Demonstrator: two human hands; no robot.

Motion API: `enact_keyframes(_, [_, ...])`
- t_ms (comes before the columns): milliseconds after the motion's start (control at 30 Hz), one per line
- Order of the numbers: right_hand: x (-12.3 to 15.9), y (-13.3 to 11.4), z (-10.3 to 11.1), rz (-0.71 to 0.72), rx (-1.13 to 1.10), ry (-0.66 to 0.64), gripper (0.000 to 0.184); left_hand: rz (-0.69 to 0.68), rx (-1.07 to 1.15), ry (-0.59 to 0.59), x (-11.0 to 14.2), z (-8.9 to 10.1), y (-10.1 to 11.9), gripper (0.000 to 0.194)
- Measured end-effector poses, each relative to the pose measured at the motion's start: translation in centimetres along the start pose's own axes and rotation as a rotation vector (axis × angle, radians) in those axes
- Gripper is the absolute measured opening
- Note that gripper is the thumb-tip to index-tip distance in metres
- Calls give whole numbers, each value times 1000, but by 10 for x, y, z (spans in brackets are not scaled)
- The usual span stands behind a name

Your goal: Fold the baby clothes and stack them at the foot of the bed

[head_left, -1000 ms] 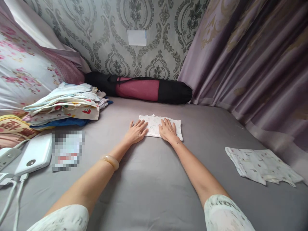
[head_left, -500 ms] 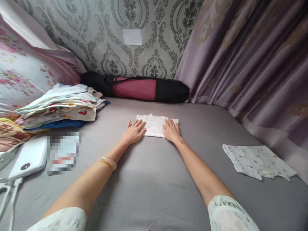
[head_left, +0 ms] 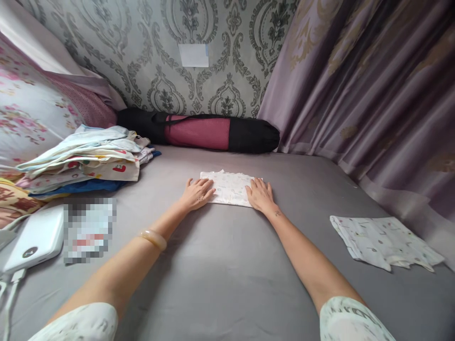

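A white garment with a small print (head_left: 229,188), folded into a flat rectangle, lies in the middle of the grey bed sheet (head_left: 220,279). My left hand (head_left: 198,193) rests flat on its left end, fingers stretched out. On the right end lies my right hand (head_left: 261,194), its fingers spread and palm down. Neither hand grips the cloth. A similar white printed garment (head_left: 386,240), folded flat with an uneven near edge, is on the sheet at the right, apart from both hands.
Several garments form a stack (head_left: 88,158) at the left. Nearer stand a white power bank (head_left: 37,239) with a cable and a blurred packet (head_left: 90,229). A black and pink long bag (head_left: 199,132) lies along the wall. Purple curtains (head_left: 337,85) hang at the right.
My right hand has slid to the right along the garment, toward its right edge. My left hand stays at the left end. The view has shifted slightly.
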State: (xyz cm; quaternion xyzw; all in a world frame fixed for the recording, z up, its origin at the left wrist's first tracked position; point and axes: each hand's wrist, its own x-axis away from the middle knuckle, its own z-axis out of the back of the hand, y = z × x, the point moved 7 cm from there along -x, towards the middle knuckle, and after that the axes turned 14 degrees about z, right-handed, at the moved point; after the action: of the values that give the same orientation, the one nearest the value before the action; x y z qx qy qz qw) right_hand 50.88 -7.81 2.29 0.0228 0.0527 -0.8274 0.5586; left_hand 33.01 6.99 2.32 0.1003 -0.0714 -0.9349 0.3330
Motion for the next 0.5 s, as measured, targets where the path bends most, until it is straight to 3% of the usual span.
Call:
enact_keyframes(100, [-9,4,15,34,19,-2,48,30,-50,-10,-22,10,2,46])
enact_keyframes(333, [-45,28,33,40,-25,-162,23,180,-82,-226,-85,9,-9,22])
enact_keyframes(500, [-65,34,30,27,-43,-306,26,249,-45,-390,-114,1,-18,17])
